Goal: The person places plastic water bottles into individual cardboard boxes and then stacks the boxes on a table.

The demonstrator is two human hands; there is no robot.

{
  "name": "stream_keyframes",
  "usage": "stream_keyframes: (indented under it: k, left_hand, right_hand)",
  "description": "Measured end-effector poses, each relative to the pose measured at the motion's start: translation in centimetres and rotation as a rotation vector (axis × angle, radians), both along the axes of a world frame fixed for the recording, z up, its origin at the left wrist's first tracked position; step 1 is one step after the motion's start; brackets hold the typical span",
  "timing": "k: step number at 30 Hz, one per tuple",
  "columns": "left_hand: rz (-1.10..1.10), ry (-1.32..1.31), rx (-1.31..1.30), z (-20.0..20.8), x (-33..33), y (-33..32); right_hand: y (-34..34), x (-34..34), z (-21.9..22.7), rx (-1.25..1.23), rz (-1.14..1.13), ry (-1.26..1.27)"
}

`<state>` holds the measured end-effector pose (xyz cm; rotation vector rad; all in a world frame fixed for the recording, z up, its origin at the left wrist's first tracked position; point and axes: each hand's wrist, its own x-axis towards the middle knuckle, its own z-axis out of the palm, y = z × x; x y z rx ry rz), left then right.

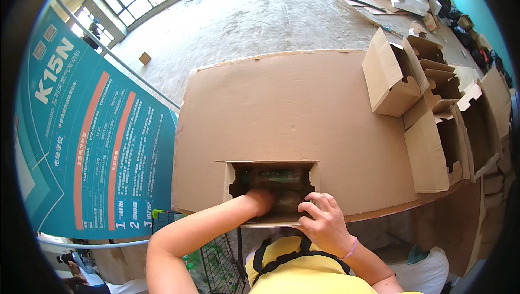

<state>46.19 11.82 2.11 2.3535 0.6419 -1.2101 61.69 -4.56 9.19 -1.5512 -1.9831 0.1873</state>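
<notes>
Cardboard tabletop, open boxes rightward; left grip inside carton, hold unclear; right grip pinching edge.

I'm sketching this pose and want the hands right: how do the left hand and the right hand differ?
Position: the left hand reaches down inside the cardboard opening, while the right hand is at its right front edge.
Visibility: the left hand's fingers are lost in shadow; the right hand is brightly lit, its bent fingers showing.
Wrist: the right hand has a pink band at the wrist; none shows by the left hand.
Shared: both are bare.
</notes>
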Motion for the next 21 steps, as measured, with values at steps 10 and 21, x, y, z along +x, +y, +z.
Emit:
stream_keyframes:
  k: [10, 21]
  left_hand:
    - [0.543, -1.119, 0.23, 14.3, -9.1, -2.5]
    - [0.773, -1.191, 0.638, 6.1, -8.8, -2.0]
  right_hand:
    - [-2.3, 1.2, -1.8, 0.132, -0.224, 0.273]
    - [-0.5, -1.7, -5.4, -0.063, -0.491, 0.49]
